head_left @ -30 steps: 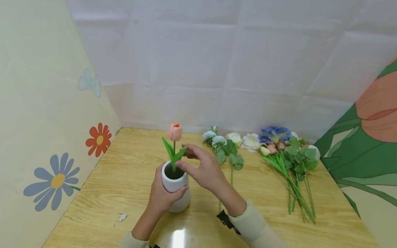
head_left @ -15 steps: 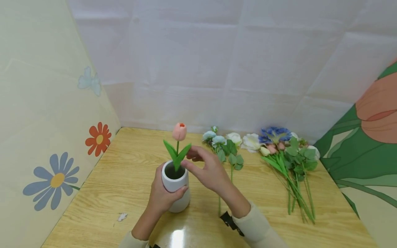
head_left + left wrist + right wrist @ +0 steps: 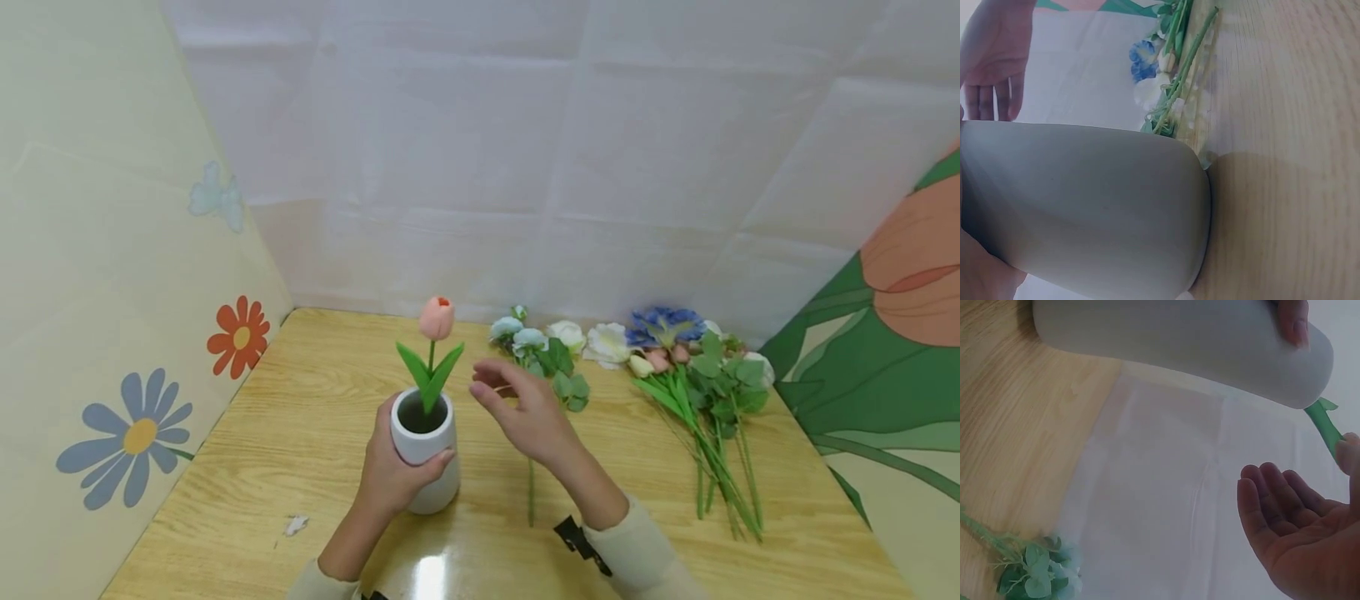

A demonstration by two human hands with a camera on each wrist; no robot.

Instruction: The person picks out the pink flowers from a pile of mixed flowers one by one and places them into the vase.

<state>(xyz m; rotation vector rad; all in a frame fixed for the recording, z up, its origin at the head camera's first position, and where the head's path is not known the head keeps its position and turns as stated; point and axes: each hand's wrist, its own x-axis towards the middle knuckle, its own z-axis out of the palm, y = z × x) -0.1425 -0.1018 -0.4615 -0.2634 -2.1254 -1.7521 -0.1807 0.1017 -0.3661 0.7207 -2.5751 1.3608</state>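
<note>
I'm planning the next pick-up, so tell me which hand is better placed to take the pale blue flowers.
The right hand, most likely: it holds nothing and is nearer the pale blue flowers. The left hand is busy gripping the vase.

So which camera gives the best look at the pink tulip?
The head view: there the pink tulip shows bloom, stem and leaves above the vase. The right wrist view catches only some green leaf; the left wrist view, none.
</note>
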